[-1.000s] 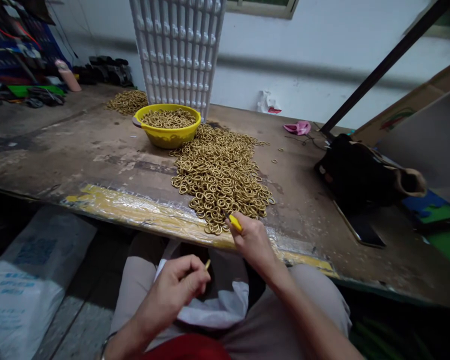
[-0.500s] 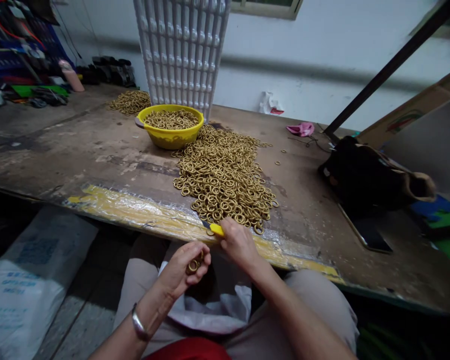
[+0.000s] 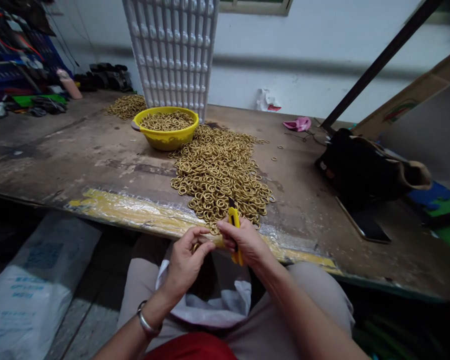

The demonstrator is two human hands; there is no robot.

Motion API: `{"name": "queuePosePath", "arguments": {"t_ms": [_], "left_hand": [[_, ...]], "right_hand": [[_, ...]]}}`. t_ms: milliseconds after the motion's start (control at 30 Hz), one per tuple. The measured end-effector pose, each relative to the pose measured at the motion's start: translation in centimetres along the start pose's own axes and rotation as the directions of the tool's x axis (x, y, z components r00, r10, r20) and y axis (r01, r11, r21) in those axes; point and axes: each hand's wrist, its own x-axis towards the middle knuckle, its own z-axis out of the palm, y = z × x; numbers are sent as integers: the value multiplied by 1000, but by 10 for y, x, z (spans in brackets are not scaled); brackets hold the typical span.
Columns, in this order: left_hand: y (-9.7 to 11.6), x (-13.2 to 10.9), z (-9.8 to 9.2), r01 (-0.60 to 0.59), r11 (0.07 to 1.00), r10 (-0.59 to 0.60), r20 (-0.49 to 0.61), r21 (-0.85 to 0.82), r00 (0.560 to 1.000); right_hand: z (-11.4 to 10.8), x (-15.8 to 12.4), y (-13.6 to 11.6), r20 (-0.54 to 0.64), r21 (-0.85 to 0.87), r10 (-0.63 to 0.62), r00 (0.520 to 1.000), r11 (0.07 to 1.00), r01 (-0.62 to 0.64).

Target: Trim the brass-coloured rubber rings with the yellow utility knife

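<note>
A big heap of brass rings (image 3: 219, 172) lies on the worn wooden table (image 3: 97, 150), reaching its near edge. My right hand (image 3: 243, 242) is closed around a yellow utility knife (image 3: 234, 225), which stands nearly upright at the table edge. My left hand (image 3: 185, 260) is just to its left, fingers curled and pinched on brass rings (image 3: 195, 246). Both hands hover over a white plastic bag (image 3: 213, 305) open on my lap.
A yellow bowl (image 3: 165, 135) full of rings stands behind the heap, in front of an upright white plastic crate (image 3: 172, 50). A second ring pile (image 3: 126, 105) lies far left. A black bag (image 3: 363, 170) and dark tablet (image 3: 363, 225) sit right. A white sack (image 3: 26, 290) lies on the floor.
My right hand drew back from the heap to the table edge and turned the knife upright. My left hand rose from my lap to meet it, now holding rings.
</note>
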Motion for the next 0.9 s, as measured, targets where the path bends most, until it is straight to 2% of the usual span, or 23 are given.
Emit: {"name": "queuePosePath", "arguments": {"t_ms": [100, 200, 300, 467, 600, 733, 900], "left_hand": [[5, -2, 3, -74, 992, 74, -1, 100, 997], [9, -2, 3, -80, 987, 77, 27, 141, 997], [9, -4, 5, -49, 996, 46, 42, 76, 998], [0, -7, 5, 28, 997, -28, 4, -75, 1000], [-4, -9, 1, 64, 995, -63, 22, -80, 998], [-2, -9, -6, 63, 995, -63, -5, -72, 998], [-2, -8, -12, 155, 980, -159, -19, -126, 987]], "right_hand": [[6, -5, 2, 30, -6, -17, 999, 1000, 17], [12, -10, 2, 63, -35, -38, 997, 999, 40], [20, -14, 3, 56, -55, -58, 997, 997, 61], [27, -16, 12, 38, -24, -67, 997, 997, 68], [27, -15, 18, 94, -7, -65, 993, 998, 66], [27, -17, 17, 89, -2, -57, 994, 998, 58], [30, -20, 16, 116, 20, -49, 992, 999, 47]]}}
